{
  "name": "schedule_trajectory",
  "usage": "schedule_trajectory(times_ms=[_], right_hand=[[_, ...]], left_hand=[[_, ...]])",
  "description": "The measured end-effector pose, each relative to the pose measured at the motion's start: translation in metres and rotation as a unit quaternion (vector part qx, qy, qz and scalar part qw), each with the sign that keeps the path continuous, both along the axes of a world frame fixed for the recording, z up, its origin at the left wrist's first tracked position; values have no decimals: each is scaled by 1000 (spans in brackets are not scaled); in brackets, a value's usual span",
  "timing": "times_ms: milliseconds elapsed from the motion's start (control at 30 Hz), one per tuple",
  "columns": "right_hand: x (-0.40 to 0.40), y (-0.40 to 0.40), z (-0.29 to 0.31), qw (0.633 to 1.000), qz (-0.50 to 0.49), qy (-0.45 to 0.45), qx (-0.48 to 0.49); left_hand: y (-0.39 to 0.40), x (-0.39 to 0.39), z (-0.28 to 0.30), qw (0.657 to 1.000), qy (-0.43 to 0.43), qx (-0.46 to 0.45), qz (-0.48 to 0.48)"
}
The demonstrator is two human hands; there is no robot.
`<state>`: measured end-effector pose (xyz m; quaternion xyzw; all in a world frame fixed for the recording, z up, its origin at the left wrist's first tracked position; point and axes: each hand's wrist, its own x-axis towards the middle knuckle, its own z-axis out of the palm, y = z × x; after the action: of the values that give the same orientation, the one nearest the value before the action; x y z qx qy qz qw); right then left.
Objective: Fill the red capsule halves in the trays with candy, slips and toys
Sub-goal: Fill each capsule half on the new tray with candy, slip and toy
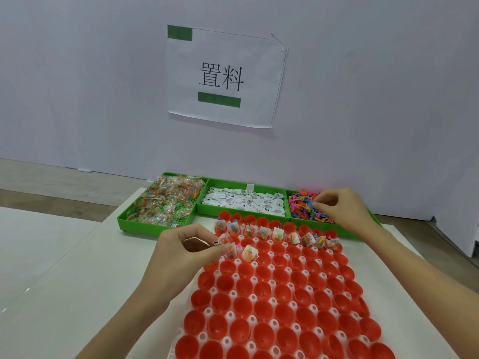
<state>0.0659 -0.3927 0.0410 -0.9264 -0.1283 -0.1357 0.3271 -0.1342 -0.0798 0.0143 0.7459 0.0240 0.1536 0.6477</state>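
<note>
Red halves [282, 299] nearest, sitting cup-up in white tray [234, 277] on table [77, 281], most empty so far. Left hand [181, 251] pinching candy packet [229, 251] over second row, prob dropping it in. Right hand [342, 207] fingers curled, picking at toys [300, 203] in far green bin; grabbing one, guessing. Slips [241, 202] in middle bin, candy [166, 200] left.

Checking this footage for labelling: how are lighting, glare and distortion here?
Head view: soft, even light with faint shadows; slight sheen on the red capsule halves; wide-angle bending tilts the paper sign; the left hand and right hand look sharp enough.
</note>
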Motion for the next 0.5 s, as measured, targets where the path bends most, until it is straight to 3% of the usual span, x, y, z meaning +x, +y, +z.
schedule_trajectory(times_ms=[100, 200, 333, 500], right_hand=[[-28, 7, 8, 994, -3, 4, 109], [-75, 21, 16, 982, 56, 30, 177], [-147, 42, 17, 978, 141, 2, 151], [-196, 67, 8, 979, 154, -15, 131]], left_hand=[[-1, -1, 2, 1000, 0, -2, -21], [-5, -3, 6, 999, -7, 2, -47], [-12, -9, 10, 993, -33, 20, -113], [-23, -15, 9, 986, -42, 22, -163]])
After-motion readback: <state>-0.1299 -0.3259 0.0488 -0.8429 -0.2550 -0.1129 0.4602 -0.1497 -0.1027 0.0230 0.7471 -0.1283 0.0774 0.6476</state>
